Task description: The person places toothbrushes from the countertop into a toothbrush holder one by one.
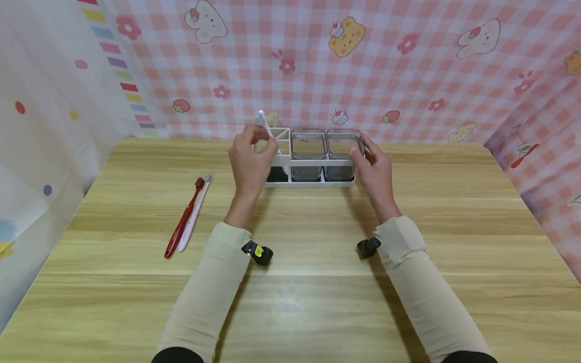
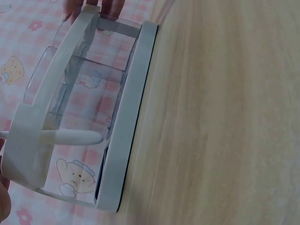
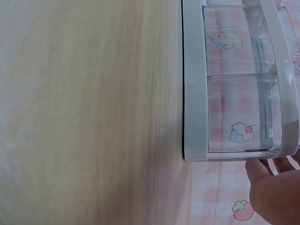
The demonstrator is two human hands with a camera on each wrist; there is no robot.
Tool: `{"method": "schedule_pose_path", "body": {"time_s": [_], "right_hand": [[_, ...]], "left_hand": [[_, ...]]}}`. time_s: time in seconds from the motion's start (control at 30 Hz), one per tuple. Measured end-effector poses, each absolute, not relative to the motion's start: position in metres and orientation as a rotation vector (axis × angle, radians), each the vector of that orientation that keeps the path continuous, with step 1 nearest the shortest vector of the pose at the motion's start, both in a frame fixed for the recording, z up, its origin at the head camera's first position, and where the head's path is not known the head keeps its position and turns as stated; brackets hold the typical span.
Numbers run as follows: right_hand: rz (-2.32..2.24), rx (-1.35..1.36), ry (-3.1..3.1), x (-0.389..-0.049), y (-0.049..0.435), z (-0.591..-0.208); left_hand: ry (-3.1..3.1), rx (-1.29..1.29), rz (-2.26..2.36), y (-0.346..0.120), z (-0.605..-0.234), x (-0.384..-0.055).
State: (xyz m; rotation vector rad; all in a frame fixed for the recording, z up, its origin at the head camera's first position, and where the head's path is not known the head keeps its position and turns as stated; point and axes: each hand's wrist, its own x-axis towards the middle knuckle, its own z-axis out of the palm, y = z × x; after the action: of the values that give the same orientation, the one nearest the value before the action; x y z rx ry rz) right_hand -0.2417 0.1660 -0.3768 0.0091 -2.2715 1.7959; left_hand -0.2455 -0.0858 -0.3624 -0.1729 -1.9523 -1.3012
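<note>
A white toothbrush holder [image 1: 313, 184] stands at the back of the table, with two clear cups in its middle and right slots. My left hand [image 1: 248, 164] pinches a white toothbrush [image 1: 262, 119] near its head, bristle end up. The toothbrush handle [image 2: 75, 137] passes down through the holder's left section, its rounded end low, near the base. At the other end, my right hand [image 1: 376, 174] grips the holder's right side by the right cup [image 1: 343, 145], thumb in front. The right fingertips [image 3: 255, 168] lie against that end.
On the table left of my left arm lie a red toothbrush [image 1: 181, 224] and a pale pink toothbrush [image 1: 194, 217], side by side. A pink checked cloth [image 1: 290, 75] hangs right behind the holder. Black wrist cameras sit on both sleeves.
</note>
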Motion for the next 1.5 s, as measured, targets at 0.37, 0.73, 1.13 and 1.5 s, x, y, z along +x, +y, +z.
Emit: {"method": "schedule_pose_path", "body": {"time_s": [0.37,0.73,1.13,1.5], "right_hand": [[1.807,0.014,-2.262,-0.240,0.163,-0.375],[1.807,0.007,-2.254,-0.238,0.163,-0.374],[1.807,-0.025,-2.261,-0.239,0.164,-0.376],[1.834,-0.036,-2.273,-0.237,0.163,-0.373]], "left_hand": [[-1.988,-0.200,-1.223,-0.086,-0.367,-0.246],[-2.123,-0.248,-1.106,-0.097,-0.369,-0.245],[-2.477,-0.343,-0.642,-0.116,-0.360,-0.237],[-2.781,-0.239,-0.389,-0.143,-0.354,-0.225]]}}
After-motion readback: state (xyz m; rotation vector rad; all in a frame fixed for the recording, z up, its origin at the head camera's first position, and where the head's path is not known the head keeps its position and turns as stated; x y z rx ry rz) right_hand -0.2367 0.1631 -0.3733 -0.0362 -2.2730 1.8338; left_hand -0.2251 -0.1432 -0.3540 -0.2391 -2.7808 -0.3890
